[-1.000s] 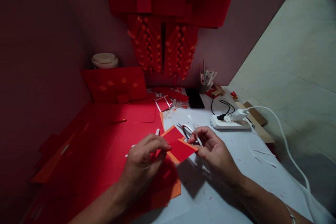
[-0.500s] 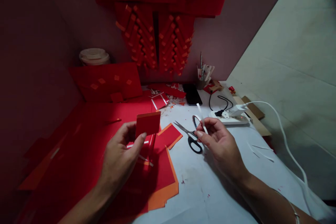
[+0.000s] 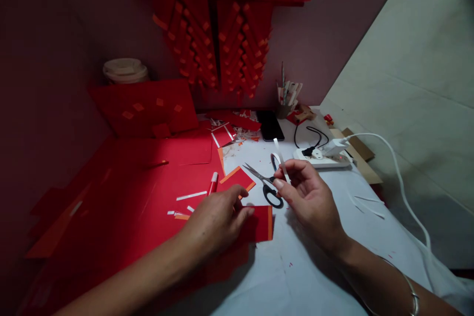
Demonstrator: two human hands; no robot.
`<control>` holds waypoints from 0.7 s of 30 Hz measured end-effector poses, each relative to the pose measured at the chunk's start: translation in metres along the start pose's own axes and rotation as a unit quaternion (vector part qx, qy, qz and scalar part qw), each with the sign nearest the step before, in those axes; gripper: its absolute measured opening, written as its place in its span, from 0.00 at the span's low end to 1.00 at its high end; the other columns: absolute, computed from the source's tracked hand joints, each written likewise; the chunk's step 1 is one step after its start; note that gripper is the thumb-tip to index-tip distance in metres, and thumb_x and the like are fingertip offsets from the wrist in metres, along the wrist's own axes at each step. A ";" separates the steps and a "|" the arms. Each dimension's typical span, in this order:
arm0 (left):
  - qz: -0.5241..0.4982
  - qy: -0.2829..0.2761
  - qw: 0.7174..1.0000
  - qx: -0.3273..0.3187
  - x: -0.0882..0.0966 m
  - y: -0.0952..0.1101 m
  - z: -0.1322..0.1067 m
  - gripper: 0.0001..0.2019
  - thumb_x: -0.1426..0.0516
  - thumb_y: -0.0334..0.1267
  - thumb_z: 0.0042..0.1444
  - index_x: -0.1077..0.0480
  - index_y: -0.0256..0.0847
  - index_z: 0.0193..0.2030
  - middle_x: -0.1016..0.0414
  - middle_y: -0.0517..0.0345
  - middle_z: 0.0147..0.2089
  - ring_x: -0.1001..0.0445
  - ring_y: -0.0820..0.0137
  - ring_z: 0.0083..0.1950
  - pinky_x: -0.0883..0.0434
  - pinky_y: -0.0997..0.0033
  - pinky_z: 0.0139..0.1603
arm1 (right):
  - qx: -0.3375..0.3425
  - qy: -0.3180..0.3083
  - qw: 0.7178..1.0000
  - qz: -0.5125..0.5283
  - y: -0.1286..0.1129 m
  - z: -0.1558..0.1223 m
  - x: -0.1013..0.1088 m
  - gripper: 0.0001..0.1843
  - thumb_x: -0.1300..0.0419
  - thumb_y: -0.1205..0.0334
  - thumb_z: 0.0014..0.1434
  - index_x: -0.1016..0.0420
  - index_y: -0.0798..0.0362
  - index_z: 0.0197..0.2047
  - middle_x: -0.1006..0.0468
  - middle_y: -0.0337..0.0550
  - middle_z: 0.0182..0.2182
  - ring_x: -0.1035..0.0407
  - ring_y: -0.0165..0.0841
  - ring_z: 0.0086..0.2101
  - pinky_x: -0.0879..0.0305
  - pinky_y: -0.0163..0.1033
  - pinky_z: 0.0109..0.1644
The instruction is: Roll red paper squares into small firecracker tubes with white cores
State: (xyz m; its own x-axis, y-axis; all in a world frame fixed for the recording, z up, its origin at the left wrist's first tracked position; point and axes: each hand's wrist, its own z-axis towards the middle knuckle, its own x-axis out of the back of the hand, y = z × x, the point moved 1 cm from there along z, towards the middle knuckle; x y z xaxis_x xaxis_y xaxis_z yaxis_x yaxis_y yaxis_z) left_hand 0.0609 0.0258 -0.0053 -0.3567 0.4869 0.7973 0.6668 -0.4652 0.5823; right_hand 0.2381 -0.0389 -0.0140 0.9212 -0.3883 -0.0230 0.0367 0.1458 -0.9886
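My left hand (image 3: 225, 210) is low over the table with its thumb on a red paper card (image 3: 261, 222) that has an orange band along its right edge. The lower fingers are hidden, and the card hides under the palm. My right hand (image 3: 305, 190) pinches a narrow white strip (image 3: 282, 160), which curls in a loop beside the fingertips. Scissors (image 3: 273, 197) with black handles lie just left of the right hand, blades partly spread. Another red card with orange edges (image 3: 239, 177) rests beyond the left fingers, by a red tube with a white end (image 3: 212, 185).
Red sheets (image 3: 148, 197) cover the table's left side. A phone (image 3: 270, 126), a pen cup (image 3: 284, 110) and paper scraps are at the back. A power strip (image 3: 322, 159) with cables stands right. Red paper decorations (image 3: 242, 49) hang ahead; white strips (image 3: 366, 205) lie right.
My left hand has moved right and down, turning the card so its orange band now faces right. The right hand keeps its pinch nearly in place. The view has shifted slightly downward.
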 end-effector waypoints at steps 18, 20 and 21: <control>0.064 0.119 0.990 0.032 0.009 -0.007 0.033 0.11 0.49 0.27 0.56 0.26 0.35 0.39 0.23 0.42 0.33 0.23 0.52 0.36 0.32 0.54 0.40 | -0.010 -0.014 1.000 0.012 0.003 0.005 -0.001 0.10 0.37 0.63 0.59 0.32 0.47 0.44 0.27 0.38 0.37 0.29 0.34 0.39 0.32 0.40 0.42; -0.015 0.141 0.989 0.050 0.026 -0.014 0.032 0.11 0.50 0.33 0.60 0.27 0.38 0.43 0.23 0.48 0.32 0.23 0.54 0.35 0.31 0.57 0.38 | -0.014 -0.015 1.000 0.020 0.005 0.004 -0.001 0.11 0.37 0.63 0.59 0.32 0.46 0.45 0.27 0.38 0.38 0.30 0.35 0.39 0.32 0.41 0.43; -0.065 0.140 0.987 0.054 0.034 -0.016 0.031 0.11 0.50 0.36 0.61 0.27 0.39 0.41 0.24 0.51 0.31 0.23 0.57 0.34 0.29 0.59 0.37 | -0.015 -0.015 1.000 0.023 0.005 0.004 -0.002 0.11 0.37 0.62 0.59 0.32 0.46 0.45 0.27 0.39 0.38 0.30 0.35 0.39 0.33 0.41 0.44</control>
State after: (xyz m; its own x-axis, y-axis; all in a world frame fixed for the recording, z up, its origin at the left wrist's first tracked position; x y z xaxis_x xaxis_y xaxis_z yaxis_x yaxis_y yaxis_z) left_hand 0.0587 0.0730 0.0072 -0.6004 0.3076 0.7381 0.6635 -0.3235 0.6746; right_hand 0.2383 -0.0339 -0.0187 0.9331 -0.3538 -0.0650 -0.0174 0.1362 -0.9905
